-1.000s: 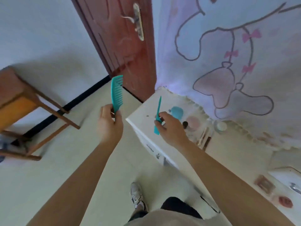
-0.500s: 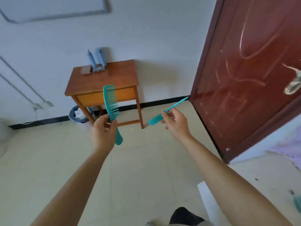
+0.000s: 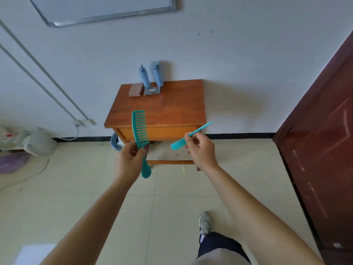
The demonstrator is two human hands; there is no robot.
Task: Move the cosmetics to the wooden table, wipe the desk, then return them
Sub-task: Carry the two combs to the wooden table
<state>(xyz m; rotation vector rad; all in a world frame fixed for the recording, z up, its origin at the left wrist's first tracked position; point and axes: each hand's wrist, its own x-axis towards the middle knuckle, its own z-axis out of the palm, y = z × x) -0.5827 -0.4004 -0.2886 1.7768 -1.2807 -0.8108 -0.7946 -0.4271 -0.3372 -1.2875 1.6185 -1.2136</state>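
A person is standing on a pale tiled floor [image 3: 95, 197], facing a small wooden bench [image 3: 162, 109] that is sitting against a white wall, and is holding a teal comb in each hand. The left grip [image 3: 129, 159] is clasping the handle of a wide-tooth comb [image 3: 140, 131], which is standing nearly upright with its teeth pointing right. The right grip [image 3: 200, 150] is pinching a slim tail comb [image 3: 179, 142] between thumb and fingertips, its pointed tail angling up and to the right. Both combs are hanging in the air in front of the bench, apart from each other and not touching it. At the back of the bench, by the wall, two blue bottles [image 3: 144, 76] are standing upright, with a brown box [image 3: 136, 89] and a small grey block [image 3: 152, 91] lying just beside them. A blue bin [image 3: 115, 143] is peeking out beneath the bench's left side, a dark red door [image 3: 321, 150] is filling the right edge, and one grey shoe [image 3: 205, 222] is showing below
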